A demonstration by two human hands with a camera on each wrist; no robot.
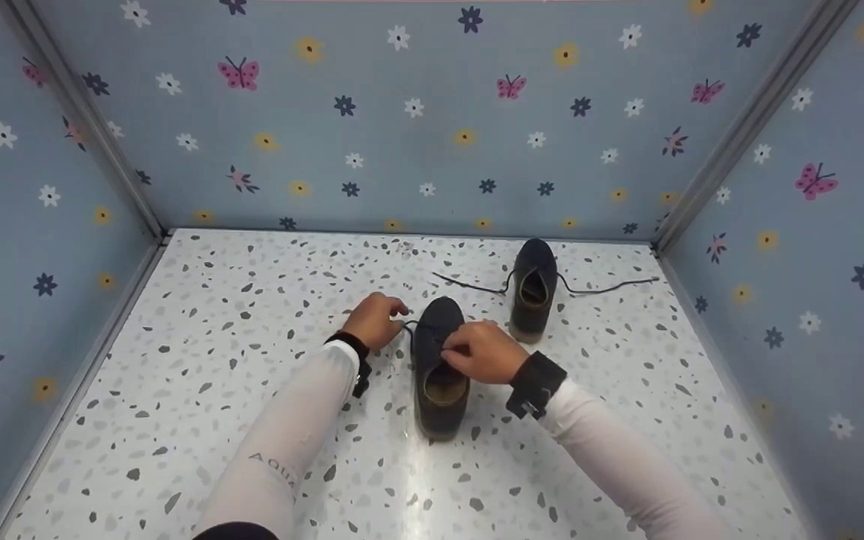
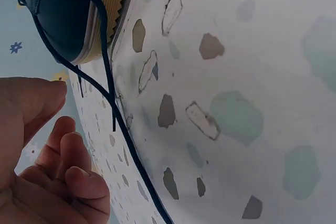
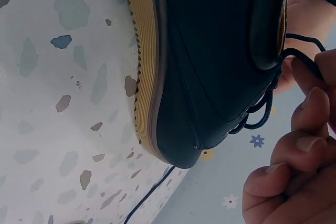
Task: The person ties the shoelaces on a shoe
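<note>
A dark blue lace-up shoe (image 1: 430, 349) stands on the floor between both hands, toe away from me. At its lace holes, my right hand (image 1: 486, 351) pinches a dark lace (image 3: 302, 57) between thumb and finger, its other fingers curled. My left hand (image 1: 376, 321) hovers beside the toe on the left, fingers loosely bent. Its thumb and fingertips stand apart with nothing between them in the left wrist view, where a loose lace (image 2: 110, 98) hangs past them. The matching shoe (image 1: 529, 319) stands farther off to the right, its two lace ends spread out sideways.
The floor (image 1: 267, 300) is white with grey speckles. Blue panels with flowers and butterflies, a back wall (image 1: 432, 67), a left wall (image 1: 27, 247) and a right wall (image 1: 814, 247), enclose it. The far shoe's right lace (image 1: 612, 287) reaches towards the right wall.
</note>
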